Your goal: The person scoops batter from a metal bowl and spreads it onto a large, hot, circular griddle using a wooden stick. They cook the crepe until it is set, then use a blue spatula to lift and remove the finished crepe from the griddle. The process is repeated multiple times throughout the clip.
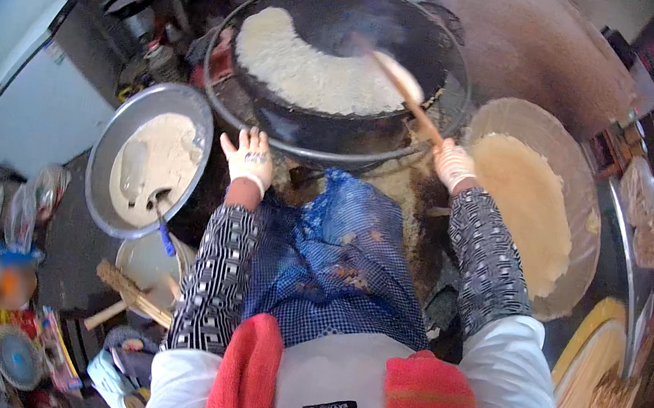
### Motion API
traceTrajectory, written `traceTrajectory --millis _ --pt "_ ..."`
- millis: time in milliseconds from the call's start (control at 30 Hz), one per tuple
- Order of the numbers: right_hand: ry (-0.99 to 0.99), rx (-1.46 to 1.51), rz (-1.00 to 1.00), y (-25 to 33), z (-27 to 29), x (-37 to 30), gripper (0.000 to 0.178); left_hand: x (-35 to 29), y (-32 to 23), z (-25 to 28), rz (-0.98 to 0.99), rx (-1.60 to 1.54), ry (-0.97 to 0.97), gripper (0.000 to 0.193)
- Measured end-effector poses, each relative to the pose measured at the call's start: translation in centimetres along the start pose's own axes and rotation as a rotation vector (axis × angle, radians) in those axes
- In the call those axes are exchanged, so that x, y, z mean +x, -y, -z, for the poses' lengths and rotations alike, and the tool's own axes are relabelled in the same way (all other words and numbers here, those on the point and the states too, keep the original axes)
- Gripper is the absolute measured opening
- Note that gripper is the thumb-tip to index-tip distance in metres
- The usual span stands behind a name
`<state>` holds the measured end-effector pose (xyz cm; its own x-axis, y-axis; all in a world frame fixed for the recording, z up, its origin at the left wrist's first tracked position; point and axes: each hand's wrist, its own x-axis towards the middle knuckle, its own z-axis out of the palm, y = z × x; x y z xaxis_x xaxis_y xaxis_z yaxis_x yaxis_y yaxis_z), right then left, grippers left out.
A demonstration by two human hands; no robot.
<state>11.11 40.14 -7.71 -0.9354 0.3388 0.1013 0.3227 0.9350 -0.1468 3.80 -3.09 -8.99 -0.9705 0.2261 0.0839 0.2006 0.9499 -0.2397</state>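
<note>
My right hand point(455, 165), in a pale glove, is closed round the handle of a wooden batter spreader point(397, 83). The spreader's far end is smeared by motion over a large round black griddle point(349, 22). Pale batter point(314, 72) lies on the griddle in a wide curved band along its left and near side; bare dark surface shows at the far right. My left hand point(251, 160), also gloved, has its fingers spread and holds nothing. It is by the near left part of the metal ring point(301, 150) around the griddle.
At left stands a metal basin point(98, 166) of batter with a blue-handled ladle point(164, 230), above a white bucket point(140, 263). A plastic-lined tub point(583, 273) holding tan batter is at right, near wooden boards point(571, 400). Bags and packages crowd the lower left.
</note>
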Motion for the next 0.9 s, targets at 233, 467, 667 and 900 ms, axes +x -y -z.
traceTrajectory --millis 233,467,667,900 --pt "0.062 -0.046 0.089 2.9 1.3 -0.6 0.032 -2.8 -8.2 4.6 -0.241 -0.267 -0.145 0.061" --pt "0.091 -0.091 0.161 4.5 -0.1 -0.8 0.036 -4.3 -10.4 4.0 -0.237 0.005 0.06 0.054" --pt "0.047 -0.054 0.041 3.1 0.8 0.8 0.035 -3.8 -7.9 3.1 -0.206 0.019 -0.004 0.049" --pt "0.07 -0.114 0.043 -1.1 -1.4 1.3 0.037 -2.6 -6.3 2.6 -0.163 0.031 0.027 0.059"
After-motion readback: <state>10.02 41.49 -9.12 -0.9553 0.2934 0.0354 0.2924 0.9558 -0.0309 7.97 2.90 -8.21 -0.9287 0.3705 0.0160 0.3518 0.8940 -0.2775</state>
